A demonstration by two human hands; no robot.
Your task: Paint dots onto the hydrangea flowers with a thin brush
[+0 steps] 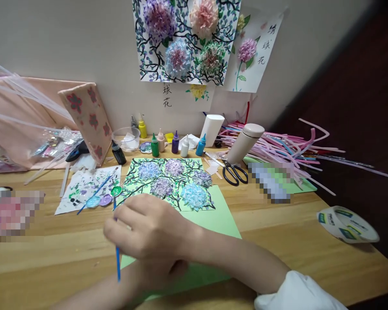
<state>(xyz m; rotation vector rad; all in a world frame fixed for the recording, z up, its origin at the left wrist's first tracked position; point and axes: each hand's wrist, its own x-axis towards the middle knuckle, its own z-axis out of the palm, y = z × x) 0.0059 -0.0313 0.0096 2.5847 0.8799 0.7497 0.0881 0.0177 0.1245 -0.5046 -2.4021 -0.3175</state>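
Note:
My right hand [148,226] grips a blue paintbrush [118,258], whose tip is at a small dish of green paint [116,190]. Beneath it lies my left hand [161,271], on or just above a green sheet [210,224]; its fingers are mostly hidden. Just beyond my hands, a painting [177,185] with dark branches, green leaves and several raised flowers in purple, blue and lilac rests on the green sheet. To the left, a paint-stained paper [80,187] bears a second blue brush [98,189], a light blue paint dish [92,201] and a purple one [106,199].
Several paint bottles [175,143] stand behind the painting, with a clear plastic cup [126,140]. Black-handled scissors [235,172], a beige tumbler [245,142] and pink pipe cleaners [287,150] lie right. A tape roll [347,224] sits near the right edge. Flower pictures [186,41] hang on the wall.

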